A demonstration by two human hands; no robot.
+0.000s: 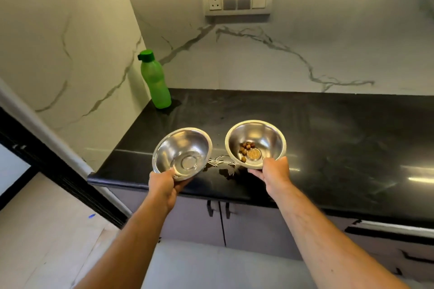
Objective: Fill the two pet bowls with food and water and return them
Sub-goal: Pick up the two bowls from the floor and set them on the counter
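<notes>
Steel water bowl (pixel 182 153) and kibble bowl (pixel 256 143), each rim pinched in one hand's grip.

Two steel pet bowls up over the bench edge!
The left bowl (pixel 182 153) tilts toward the camera with a little water pooled at its base; the right bowl (pixel 255 144), just beside it, carries a few brown kibble pieces (pixel 246 148).

Fingers (pixel 182 186) hidden beneath bowls (pixel 182 152).
</notes>
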